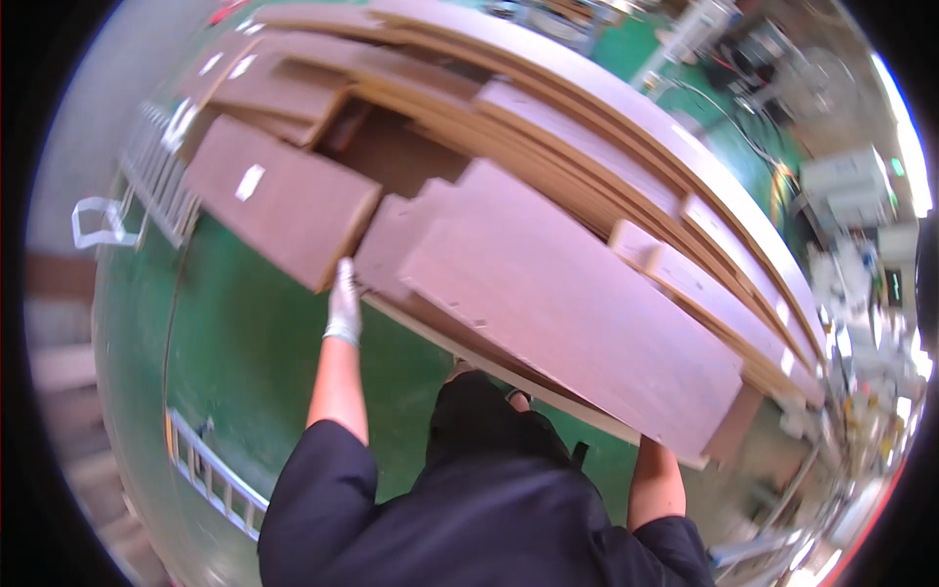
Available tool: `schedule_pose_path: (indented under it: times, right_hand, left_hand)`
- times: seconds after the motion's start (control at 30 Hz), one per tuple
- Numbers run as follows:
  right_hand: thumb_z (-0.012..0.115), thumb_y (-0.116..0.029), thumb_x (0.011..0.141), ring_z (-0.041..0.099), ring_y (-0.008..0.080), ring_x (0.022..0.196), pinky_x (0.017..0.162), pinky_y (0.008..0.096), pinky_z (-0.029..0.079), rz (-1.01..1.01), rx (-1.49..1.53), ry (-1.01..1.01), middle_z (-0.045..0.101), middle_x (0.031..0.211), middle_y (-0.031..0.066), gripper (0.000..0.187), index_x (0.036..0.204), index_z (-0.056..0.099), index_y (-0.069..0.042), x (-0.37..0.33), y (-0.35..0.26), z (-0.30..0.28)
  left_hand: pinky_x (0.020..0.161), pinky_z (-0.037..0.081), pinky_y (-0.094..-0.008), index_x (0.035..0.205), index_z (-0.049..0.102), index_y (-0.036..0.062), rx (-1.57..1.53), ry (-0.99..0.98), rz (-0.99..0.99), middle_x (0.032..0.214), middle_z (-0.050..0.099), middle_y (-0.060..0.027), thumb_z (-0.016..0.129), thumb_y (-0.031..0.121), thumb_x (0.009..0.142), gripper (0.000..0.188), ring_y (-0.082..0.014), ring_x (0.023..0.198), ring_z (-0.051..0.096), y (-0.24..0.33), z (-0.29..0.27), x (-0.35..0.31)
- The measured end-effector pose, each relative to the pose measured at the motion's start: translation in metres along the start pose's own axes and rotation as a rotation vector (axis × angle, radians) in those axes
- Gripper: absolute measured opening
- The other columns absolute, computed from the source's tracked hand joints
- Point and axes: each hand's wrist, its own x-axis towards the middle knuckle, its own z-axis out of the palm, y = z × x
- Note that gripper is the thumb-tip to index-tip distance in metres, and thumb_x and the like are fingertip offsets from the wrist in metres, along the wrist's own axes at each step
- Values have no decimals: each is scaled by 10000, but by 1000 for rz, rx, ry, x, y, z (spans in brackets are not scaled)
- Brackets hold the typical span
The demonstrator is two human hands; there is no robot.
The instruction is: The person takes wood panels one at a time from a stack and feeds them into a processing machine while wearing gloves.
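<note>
A large pinkish-brown wooden panel (572, 303) lies slantwise in front of me, with small notches along its near edge. Beneath it, another brown board (391, 245) sticks out to the left. My left hand (342, 305), in a whitish glove, reaches up to the gap between these boards and the near corner of a labelled panel stack (279, 201). Its fingers look stretched out along that corner; blur hides whether they grip an edge. At the right end, my right forearm (657, 486) runs under the large panel, which hides the hand.
Long stacks of boards (587, 127) rise behind, some with white labels. A pale rail (509, 374) runs below the near panels. Metal roller frames stand at left (156, 176) and lower left (215, 474). A fan (817, 83) and machinery are at far right, on green floor (254, 352).
</note>
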Motion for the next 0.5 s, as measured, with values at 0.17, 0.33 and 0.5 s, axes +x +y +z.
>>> schedule_pose_path:
  times: [0.17,0.33,0.5]
  right_hand:
    - [550,-443,1049,645,285,1128,935,447,544,-22,114,78,660,1296,129,508,1455,552,-138,-10,4,-2]
    - [545,-443,1050,643,285,1130,939,448,543,-26,200,115,658,1296,129,507,1450,552,-131,-13,9,-14]
    - [541,-442,1051,640,285,1133,943,449,542,-27,238,154,655,1295,129,507,1446,553,-125,-18,5,-37]
  left_hand:
    - [1246,306,-390,1589,418,-8,-77,-147,66,1604,482,-89,413,547,1113,731,-243,1478,435,-6,3,14]
    - [1200,370,-430,1580,447,91,-190,-189,2,1577,504,-68,422,491,1102,624,-253,1439,472,-46,-36,55]
    - [1152,433,-504,1558,468,119,-191,-164,-107,1550,519,-71,430,523,1072,632,-299,1394,515,-18,-30,6]
